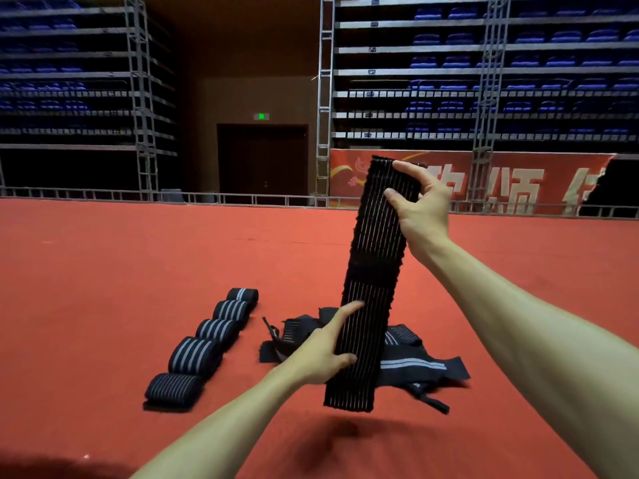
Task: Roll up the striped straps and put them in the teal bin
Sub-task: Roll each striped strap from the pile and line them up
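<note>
Around: row of five rolled straps (204, 344) on red floor (103, 271) at left, lined up diagonally; loose heap of unrolled straps (422, 364) just behind the held one, partly hidden by it. Beyond: railing, metal trusses, tiers of blue seats, dark doorway. Writing: green exit sign (261, 116) above doorway, too small to read; red banner (518, 188) with large pale characters, partly blocked by hand and strap. Striped strap (375, 271) up in the air over the floor, stretched flat — long axis near upright, top end tilted right, stripes lengthwise. Right hand (423, 209) grip pinching top end, thumb in front; left hand (323, 356) grip pinching lower left edge.
</note>
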The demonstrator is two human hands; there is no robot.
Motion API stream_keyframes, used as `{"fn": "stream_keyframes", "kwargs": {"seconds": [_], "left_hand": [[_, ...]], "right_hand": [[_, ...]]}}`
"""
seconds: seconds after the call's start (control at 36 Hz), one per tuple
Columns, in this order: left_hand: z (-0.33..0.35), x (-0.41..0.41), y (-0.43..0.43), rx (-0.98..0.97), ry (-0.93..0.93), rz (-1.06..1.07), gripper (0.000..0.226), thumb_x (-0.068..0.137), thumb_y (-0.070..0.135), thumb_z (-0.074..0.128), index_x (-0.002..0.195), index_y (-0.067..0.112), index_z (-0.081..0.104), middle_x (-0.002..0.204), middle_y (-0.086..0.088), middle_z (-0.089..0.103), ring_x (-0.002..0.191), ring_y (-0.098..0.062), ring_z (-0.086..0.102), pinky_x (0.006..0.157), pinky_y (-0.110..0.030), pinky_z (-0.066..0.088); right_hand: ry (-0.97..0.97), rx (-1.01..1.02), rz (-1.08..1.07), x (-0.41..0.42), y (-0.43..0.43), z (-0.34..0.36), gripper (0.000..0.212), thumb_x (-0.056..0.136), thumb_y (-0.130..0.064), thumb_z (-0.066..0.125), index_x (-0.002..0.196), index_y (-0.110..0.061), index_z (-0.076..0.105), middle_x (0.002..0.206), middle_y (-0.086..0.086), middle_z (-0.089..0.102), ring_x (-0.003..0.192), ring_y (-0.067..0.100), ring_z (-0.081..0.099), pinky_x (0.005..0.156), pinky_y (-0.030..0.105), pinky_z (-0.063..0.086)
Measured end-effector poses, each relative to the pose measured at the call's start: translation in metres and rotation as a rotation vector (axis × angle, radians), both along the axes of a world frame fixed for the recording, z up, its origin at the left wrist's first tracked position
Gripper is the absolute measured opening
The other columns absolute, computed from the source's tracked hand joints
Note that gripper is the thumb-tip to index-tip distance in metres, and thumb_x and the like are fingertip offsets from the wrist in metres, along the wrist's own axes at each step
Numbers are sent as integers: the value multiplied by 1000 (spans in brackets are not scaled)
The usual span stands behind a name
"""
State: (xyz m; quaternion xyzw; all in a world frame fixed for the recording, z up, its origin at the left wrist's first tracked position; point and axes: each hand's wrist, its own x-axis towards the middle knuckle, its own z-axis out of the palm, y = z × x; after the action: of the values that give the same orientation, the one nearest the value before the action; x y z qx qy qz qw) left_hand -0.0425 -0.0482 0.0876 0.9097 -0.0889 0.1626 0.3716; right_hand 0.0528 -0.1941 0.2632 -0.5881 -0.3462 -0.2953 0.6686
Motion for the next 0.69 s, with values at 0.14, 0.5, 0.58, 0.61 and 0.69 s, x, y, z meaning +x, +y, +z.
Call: {"fn": "stream_keyframes", "kwargs": {"seconds": [0.14, 0.5, 0.58, 0.61, 0.69], "left_hand": [[-27, -6, -1, -142, 95, 37, 84, 88, 3, 65, 140, 56, 26, 122, 2, 64, 110, -11, 63, 99, -39, 52], [-80, -14, -20, -185, 256, 37, 49, 83, -2, 68, 124, 21, 53, 117, 3, 62, 101, -12, 59, 87, -22, 50], [-92, -15, -19, 139, 227, 81, 44, 87, 9, 68, 128, 17, 55, 126, -2, 62, 113, -14, 56, 91, -13, 35], [-96, -15, -19, 209, 227, 85, 43, 89, 12, 67, 130, 18, 56, 129, -4, 61, 118, -18, 55, 94, -14, 33], [-105, -13, -17, 448, 296, 123, 46, 96, 33, 59, 140, 34, 48, 134, -12, 40, 123, -31, 41, 108, -31, 33]], "right_hand": [[35, -39, -4, 4, -2, -19, 41, 83, 3, 71, 117, -19, 68, 108, -16, 65, 105, 3, 63, 94, 18, 50], [192, -163, 60, 23, 13, -110, 40, 82, 2, 72, 111, -25, 70, 110, -7, 69, 110, 15, 64, 102, 41, 50], [199, -242, 62, 24, 16, -135, 40, 82, 0, 73, 111, -27, 69, 113, -7, 69, 114, 15, 62, 105, 36, 46], [195, -271, 64, 24, 17, -142, 39, 82, 0, 73, 112, -24, 70, 113, -7, 69, 113, 13, 62, 104, 29, 45], [184, -332, 62, 22, 19, -156, 38, 82, 0, 73, 115, -19, 70, 110, -11, 67, 110, 4, 59, 95, 11, 37]]}}
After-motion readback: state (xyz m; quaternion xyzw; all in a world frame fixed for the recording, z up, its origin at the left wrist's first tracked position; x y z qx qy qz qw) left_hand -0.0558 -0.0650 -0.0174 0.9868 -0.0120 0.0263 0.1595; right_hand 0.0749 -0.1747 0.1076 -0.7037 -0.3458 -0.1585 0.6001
